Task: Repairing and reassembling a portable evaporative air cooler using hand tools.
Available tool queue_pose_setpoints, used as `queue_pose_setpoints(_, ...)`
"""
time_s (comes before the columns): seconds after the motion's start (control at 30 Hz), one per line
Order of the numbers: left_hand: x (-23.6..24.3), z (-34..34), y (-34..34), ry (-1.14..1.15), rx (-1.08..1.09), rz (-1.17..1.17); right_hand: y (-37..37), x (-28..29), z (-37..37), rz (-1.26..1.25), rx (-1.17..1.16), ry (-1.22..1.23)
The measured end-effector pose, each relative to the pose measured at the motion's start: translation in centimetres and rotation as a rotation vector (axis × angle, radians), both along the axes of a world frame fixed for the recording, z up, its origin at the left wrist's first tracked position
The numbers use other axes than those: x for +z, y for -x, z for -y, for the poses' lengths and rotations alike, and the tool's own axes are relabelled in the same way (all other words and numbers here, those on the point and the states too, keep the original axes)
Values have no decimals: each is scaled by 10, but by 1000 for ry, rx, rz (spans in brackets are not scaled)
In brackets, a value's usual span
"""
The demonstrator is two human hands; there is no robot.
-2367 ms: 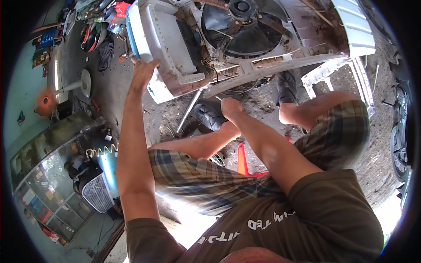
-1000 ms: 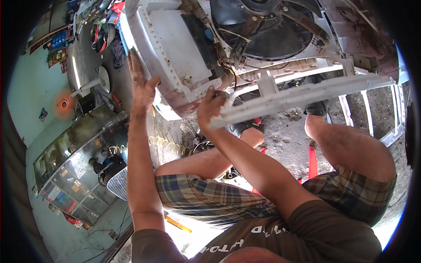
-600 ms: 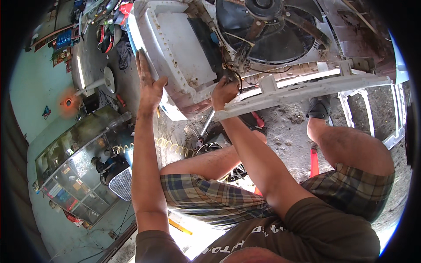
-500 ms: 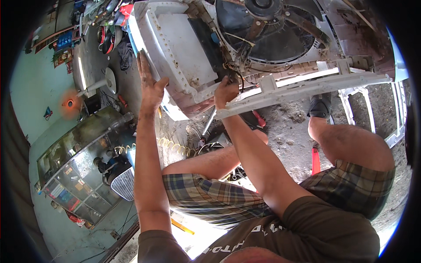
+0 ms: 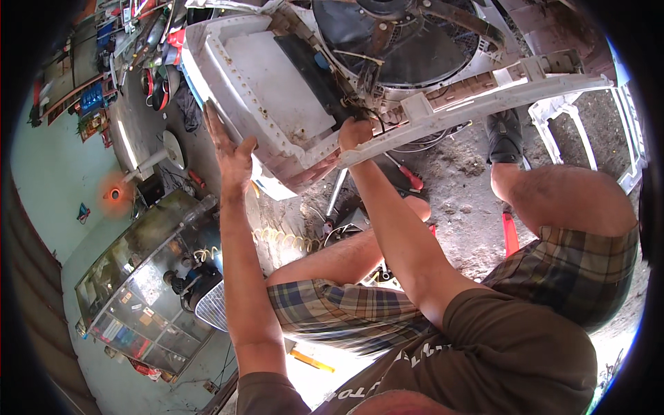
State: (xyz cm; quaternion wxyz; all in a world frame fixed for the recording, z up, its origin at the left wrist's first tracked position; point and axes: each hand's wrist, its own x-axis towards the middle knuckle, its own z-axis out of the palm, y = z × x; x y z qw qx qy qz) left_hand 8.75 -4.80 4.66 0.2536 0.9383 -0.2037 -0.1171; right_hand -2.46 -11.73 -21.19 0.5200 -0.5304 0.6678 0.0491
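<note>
In front of me is the dirty white front end of a car body point(image 5: 242, 76), with a round black radiator fan point(image 5: 394, 59) set in it. My left hand point(image 5: 232, 155) lies along its left outer edge, fingers stretched out and thumb apart. A long white crossbar point(image 5: 470, 114) runs along the near side and rises to the right. At the crossbar's left end my right hand point(image 5: 355, 135) is closed, next to some dark wiring. Its fingertips, and whatever they hold, are hidden. Beside the fan lies a dark flat strip point(image 5: 304, 69).
A red-handled screwdriver point(image 5: 413, 180) and a coiled yellow hose point(image 5: 283, 239) lie on the floor near my knee. To the left stand a glass cabinet point(image 5: 149, 290) and an orange-centred fan point(image 5: 115, 194). A white metal frame point(image 5: 581, 128) rests at the right.
My view has turned, so the room and car front sit differently. My right hand has drawn into a tighter fist by the wiring. The left hand stays on the outer edge.
</note>
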Motion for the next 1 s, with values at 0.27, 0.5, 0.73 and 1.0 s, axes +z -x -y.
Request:
queue_pose_setpoints(0.27, 2, -4, -1, 13, -8, 8, -4, -11, -15, 288, -302, -285)
queue_pose_setpoints(0.5, 17, -15, 1, -24, 34, 16, 0, 27, -23, 433, -533, -352)
queue_pose_setpoints(0.73, 8, -15, 2, -20, 35, 16, 2, 25, -18, 376, -432, -308)
queue_pose_setpoints(1.0, 5, -14, 0, 25, 16, 15, 3, 29, -8, 420, -532, -359)
